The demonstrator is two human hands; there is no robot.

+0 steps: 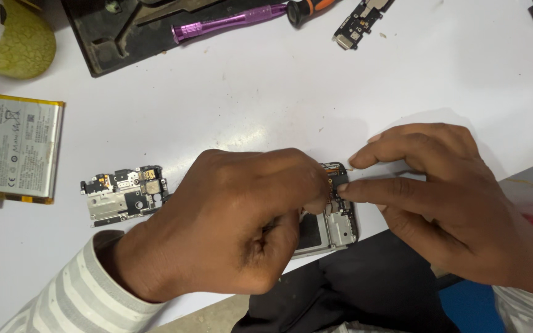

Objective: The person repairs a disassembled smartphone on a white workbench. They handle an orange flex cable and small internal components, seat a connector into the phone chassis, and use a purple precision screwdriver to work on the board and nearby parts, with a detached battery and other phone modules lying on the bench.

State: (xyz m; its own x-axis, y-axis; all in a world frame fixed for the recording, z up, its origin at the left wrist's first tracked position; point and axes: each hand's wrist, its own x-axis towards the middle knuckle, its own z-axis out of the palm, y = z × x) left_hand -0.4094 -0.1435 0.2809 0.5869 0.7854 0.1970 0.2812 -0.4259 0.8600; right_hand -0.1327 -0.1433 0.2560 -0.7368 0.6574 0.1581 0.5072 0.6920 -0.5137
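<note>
Near the front edge of the white table (402, 80), an opened phone frame (334, 231) lies partly under both hands; the left hand (229, 222) is curled closed over its left part, though what its fingers grip is hidden; the right hand (445, 197) has thumb and forefinger pinched together on a small dark part (340, 180) at the frame's top end; doing this well likely means holding the frame flat and working that part gently, without twisting; a loose circuit board (124, 194) sits just left; a flat battery (16, 148) lies at the left edge; a purple screwdriver (229, 23) rests near the back edge.
</note>
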